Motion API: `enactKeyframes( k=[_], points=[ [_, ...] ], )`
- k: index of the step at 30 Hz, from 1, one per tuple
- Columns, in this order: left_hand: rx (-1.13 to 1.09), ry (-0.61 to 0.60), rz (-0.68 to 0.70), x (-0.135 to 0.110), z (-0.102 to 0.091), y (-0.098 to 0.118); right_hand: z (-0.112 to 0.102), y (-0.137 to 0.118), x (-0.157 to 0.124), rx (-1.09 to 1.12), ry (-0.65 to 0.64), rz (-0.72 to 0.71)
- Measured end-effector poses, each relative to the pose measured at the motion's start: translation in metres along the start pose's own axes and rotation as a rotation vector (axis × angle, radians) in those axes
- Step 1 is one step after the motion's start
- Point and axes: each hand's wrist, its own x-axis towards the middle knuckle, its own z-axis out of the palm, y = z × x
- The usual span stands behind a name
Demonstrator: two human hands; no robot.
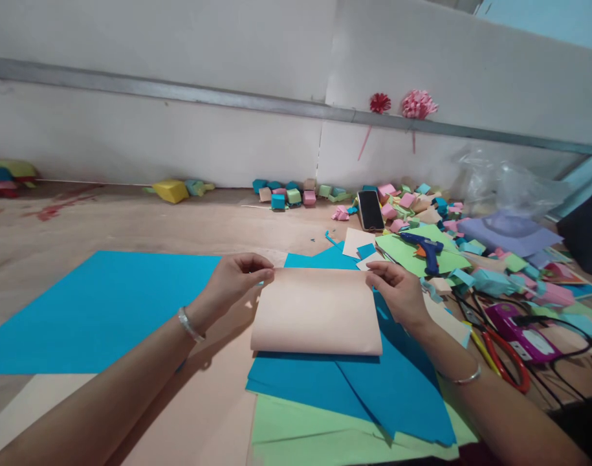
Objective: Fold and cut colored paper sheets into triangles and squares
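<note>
A: Which step is this, as far as you can judge?

B: A fold in progress, I'd say. The peach sheet is doubled over, its rounded bend toward the near edge of the tabletop and its 2 loose edges toward the far edge. It lies on a pile of blue sheets, with green sheets under those.

A: And the hands?

B: The left hand pinches the far left corner of the peach sheet between thumb and fingertips. The right hand pinches the far right corner the same way. Both look pressed together on the paper, not spread.

A: So what does the next move call for?

B: My guess is that the corners want lining up exactly before anything is flattened, then a firm press along the bend, which looks soft and uncreased.

A: What else is about?

B: A large blue sheet lies flat toward the left edge. Toward the right edge are a blue glue gun on a green sheet, a phone, red-handled scissors and a heap of small folded paper pieces. 2 paper flowers hang on the wall behind.
</note>
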Motion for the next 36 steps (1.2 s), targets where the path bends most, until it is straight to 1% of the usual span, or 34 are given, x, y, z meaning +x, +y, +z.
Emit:
enactKeyframes(
  k=[5,8,10,15,19,25,32,36],
  points=[
    [-0.045,-0.037,-0.042,0.002,-0.002,-0.004,0.0,0.0,0.0,-0.026,-0.001,-0.001],
    [-0.073,-0.062,-0.057,0.001,-0.002,-0.005,0.001,0.002,0.0,-0.072,-0.006,0.002],
    [-0.057,-0.059,-0.067,0.001,-0.001,-0.005,0.0,0.004,0.0,-0.117,-0.006,0.005],
    [0.094,-0.034,-0.09,0.007,0.003,0.0,-0.001,0.01,0.002,-0.25,-0.002,-0.011],
    [0.182,-0.059,-0.082,0.023,0.007,0.002,-0.003,0.015,0.006,-0.351,0.021,-0.051],
    [0.338,-0.05,-0.027,0.047,0.019,-0.008,-0.004,0.021,0.011,-0.476,0.042,-0.123],
    [0.519,-0.008,0.034,0.048,0.03,-0.016,-0.001,0.03,0.016,-0.639,-0.001,-0.234],
    [0.584,-0.026,0.07,0.048,0.032,-0.021,0.001,0.036,0.018,-0.743,-0.03,-0.296]
  ],
)
